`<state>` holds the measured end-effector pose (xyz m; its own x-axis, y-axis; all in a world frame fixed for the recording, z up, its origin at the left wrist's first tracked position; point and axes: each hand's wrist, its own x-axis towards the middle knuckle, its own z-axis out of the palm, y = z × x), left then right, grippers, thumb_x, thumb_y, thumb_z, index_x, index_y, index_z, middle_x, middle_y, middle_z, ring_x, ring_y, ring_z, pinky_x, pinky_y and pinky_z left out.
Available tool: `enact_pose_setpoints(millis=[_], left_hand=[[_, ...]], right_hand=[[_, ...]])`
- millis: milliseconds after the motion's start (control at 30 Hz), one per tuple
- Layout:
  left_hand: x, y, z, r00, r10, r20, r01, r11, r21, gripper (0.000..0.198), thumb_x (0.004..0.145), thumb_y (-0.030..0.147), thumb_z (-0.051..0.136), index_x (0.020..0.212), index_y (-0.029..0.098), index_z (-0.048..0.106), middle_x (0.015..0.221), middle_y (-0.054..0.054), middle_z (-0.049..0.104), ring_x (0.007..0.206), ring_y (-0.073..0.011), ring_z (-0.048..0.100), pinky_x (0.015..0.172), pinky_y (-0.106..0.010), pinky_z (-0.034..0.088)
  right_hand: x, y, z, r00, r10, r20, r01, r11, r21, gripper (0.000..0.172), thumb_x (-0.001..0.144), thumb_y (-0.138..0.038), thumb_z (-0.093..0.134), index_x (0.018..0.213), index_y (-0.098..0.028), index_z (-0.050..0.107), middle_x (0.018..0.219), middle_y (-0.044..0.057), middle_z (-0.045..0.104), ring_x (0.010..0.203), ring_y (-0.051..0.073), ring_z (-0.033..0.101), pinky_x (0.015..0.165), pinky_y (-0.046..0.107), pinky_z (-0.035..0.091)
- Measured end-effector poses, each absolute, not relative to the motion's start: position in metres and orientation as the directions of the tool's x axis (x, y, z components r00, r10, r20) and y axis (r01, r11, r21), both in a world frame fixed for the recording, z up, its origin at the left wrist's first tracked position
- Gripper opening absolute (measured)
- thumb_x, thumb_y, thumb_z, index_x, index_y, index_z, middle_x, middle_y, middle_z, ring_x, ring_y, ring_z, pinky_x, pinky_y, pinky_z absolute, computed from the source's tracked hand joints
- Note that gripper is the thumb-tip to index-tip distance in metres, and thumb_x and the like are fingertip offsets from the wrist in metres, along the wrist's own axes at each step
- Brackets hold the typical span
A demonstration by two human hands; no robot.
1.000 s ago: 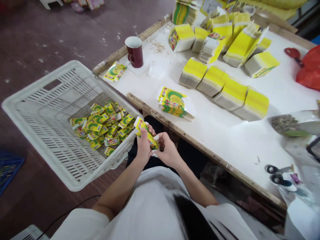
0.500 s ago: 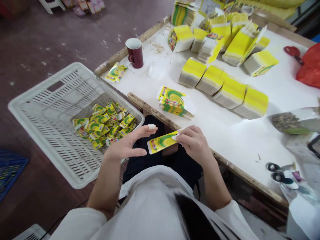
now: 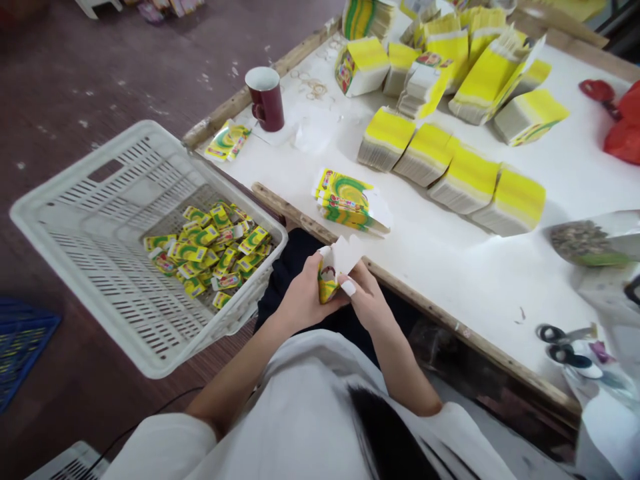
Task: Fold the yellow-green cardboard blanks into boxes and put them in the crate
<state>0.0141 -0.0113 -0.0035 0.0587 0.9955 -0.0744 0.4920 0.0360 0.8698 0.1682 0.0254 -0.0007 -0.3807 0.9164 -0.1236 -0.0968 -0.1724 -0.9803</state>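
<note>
A small yellow and green carton (image 3: 327, 288) is between my hands above my lap, close to the table's front edge. Its white inner side and raised white flaps face up. My left hand (image 3: 303, 293) wraps round the carton's left side. Closed on the right side, my right hand (image 3: 367, 293) has its thumb at the carton's opening; some fingers are hidden behind the flaps. Just beyond lies a small stack of flat cartons (image 3: 345, 197) on the white table (image 3: 425, 267).
At my left stands a white plastic basket (image 3: 95, 207) with many small folded boxes (image 3: 203, 250). Bundles of flat cartons (image 3: 465, 177) line the table, near a maroon mug (image 3: 267, 103). Scissors (image 3: 563, 347), a red bag (image 3: 625, 127) and a blue crate (image 3: 23, 340) are at the sides.
My left hand has moved right from open and apart to grip the carton. The carton, flat in my right hand before, is now squeezed open with its flaps up.
</note>
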Motion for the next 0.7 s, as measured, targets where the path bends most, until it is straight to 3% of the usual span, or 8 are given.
enact_pose_setpoints(millis=[133,300,433,533,600,700], left_hand=[[0.015,-0.016,-0.015,-0.015,0.999,0.031,0.581,-0.017,0.814,0.072,0.076,0.034,0.076,0.134,0.024,0.034,0.119,-0.009,0.064,0.103,-0.0273,0.071,0.084,-0.039,0.057],[0.015,-0.019,-0.024,-0.058,0.991,0.117,0.655,-0.050,0.754,0.069,0.074,0.027,0.072,0.130,0.023,0.032,0.115,-0.010,0.063,0.097,-0.0274,0.071,0.079,-0.039,0.057],[0.015,-0.018,-0.025,-0.018,0.996,0.092,0.645,-0.059,0.762,0.066,0.075,0.028,0.071,0.130,0.024,0.035,0.115,-0.009,0.061,0.096,-0.0270,0.069,0.076,-0.037,0.056],[0.016,-0.016,-0.029,0.066,0.997,0.049,0.606,-0.079,0.791,0.059,0.077,0.023,0.066,0.129,0.025,0.040,0.114,-0.009,0.060,0.098,-0.0265,0.068,0.077,-0.037,0.055],[0.017,-0.014,-0.032,0.077,0.996,0.035,0.584,-0.073,0.808,0.064,0.075,0.020,0.065,0.134,0.024,0.039,0.122,-0.012,0.058,0.103,-0.0281,0.066,0.081,-0.039,0.055],[0.017,-0.012,-0.032,0.031,0.998,0.049,0.570,-0.057,0.820,0.084,0.069,0.020,0.071,0.142,0.019,0.029,0.133,-0.019,0.052,0.114,-0.0330,0.063,0.090,-0.047,0.054]], right_hand=[[0.159,0.027,0.002,-0.270,0.950,-0.153,-0.028,-0.167,-0.986,0.041,0.083,-0.034,0.066,0.123,-0.023,0.068,0.124,0.006,0.074,0.120,0.030,0.066,0.110,0.048,0.048],[0.159,0.028,-0.006,-0.258,0.961,-0.103,0.046,-0.095,-0.994,0.035,0.090,-0.035,0.058,0.119,-0.021,0.073,0.116,0.008,0.077,0.115,0.031,0.069,0.111,0.050,0.047],[0.164,0.020,-0.008,-0.343,0.939,0.001,0.175,0.065,-0.982,0.048,0.097,-0.035,0.051,0.144,-0.024,0.057,0.130,0.009,0.072,0.119,0.029,0.068,0.111,0.049,0.049],[0.165,0.012,-0.008,-0.484,0.873,0.061,0.277,0.219,-0.935,0.063,0.096,-0.028,0.054,0.157,-0.024,0.038,0.151,0.011,0.056,0.134,0.027,0.058,0.114,0.044,0.048],[0.166,0.010,-0.010,-0.519,0.848,0.103,0.316,0.303,-0.899,0.064,0.095,-0.021,0.054,0.157,-0.024,0.039,0.158,0.012,0.048,0.143,0.026,0.049,0.117,0.044,0.045],[0.171,0.015,-0.017,-0.450,0.878,0.160,0.332,0.331,-0.883,0.055,0.097,-0.017,0.047,0.152,-0.025,0.048,0.151,0.011,0.056,0.141,0.026,0.053,0.117,0.045,0.045]])
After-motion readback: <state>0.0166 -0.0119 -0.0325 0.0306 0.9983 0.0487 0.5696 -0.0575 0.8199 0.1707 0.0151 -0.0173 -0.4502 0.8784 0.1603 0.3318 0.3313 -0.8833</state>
